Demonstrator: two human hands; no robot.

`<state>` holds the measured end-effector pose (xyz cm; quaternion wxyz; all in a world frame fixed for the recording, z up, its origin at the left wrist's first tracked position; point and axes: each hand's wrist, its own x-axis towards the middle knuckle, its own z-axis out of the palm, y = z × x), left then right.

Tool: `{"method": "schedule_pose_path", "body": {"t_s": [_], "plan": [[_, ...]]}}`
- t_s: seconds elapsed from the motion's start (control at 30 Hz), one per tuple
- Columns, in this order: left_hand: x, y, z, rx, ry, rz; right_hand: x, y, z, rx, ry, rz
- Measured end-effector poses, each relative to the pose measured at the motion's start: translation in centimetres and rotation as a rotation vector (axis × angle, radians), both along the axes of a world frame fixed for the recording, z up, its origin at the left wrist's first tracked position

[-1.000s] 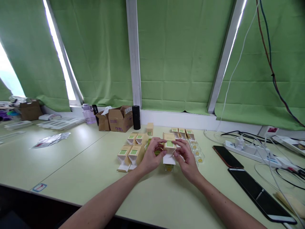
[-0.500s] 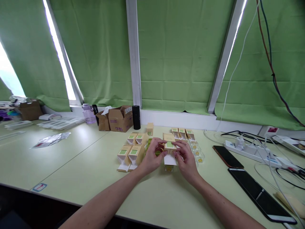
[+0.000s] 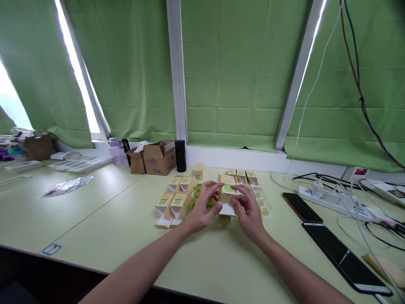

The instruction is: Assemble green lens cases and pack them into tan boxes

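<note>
Between my two hands is a small beige cardboard box [image 3: 226, 192] with a green square on its face and a white flap hanging open toward me. The fingers of my left hand [image 3: 204, 207] rest against its left side, thumb near the flap. Holding the other side, my right hand [image 3: 248, 207] has its thumb by the flap's right corner. Under the flap, a small clear container with something green-yellow in it [image 3: 224, 221] stands on the table. Green containers [image 3: 198, 193], partly hidden, are beside my left hand. Clear containers with yellow bits [image 3: 263, 207] lie beyond my right hand.
Several similar boxes with open flaps [image 3: 179, 203] stand left, others [image 3: 241, 176] behind. One box [image 3: 198, 171] stands farther back. Cartons [image 3: 160, 158] and a black cylinder [image 3: 180, 156] line the wall. Right are two phones [image 3: 346, 257] and a power strip [image 3: 335, 202] with cables.
The held box has tilted and shifted slightly up and to the right. More of the green-yellow contents beneath the flap shows. My left fingers have moved a little along the box.
</note>
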<state>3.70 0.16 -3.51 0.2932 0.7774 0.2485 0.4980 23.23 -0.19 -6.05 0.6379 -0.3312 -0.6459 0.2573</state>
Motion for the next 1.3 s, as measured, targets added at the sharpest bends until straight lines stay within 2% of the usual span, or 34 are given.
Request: {"method": "schedule_pose_path", "body": {"t_s": [0.13, 0.23, 0.5, 0.8, 1.3], "plan": [[-0.1, -0.1, 0.0, -0.013, 0.085, -0.059, 0.1, 0.1, 0.0, 0.004, 0.014, -0.016], [0.0, -0.1, -0.2, -0.02, 0.097, -0.047, 0.0, 0.0, 0.0, 0.006, 0.022, -0.012], [0.3, 0.1, -0.5, -0.115, -0.04, -0.038, -0.1, -0.2, 0.0, 0.021, -0.013, 0.018], [0.5, 0.4, -0.6, -0.25, -0.237, -0.115, -0.2, -1.1, 0.5, 0.045, -0.059, 0.063], [0.7, 0.2, 0.0, -0.295, -0.298, -0.141, -0.4, -1.4, 0.7, 0.09, -0.095, 0.084]]}}
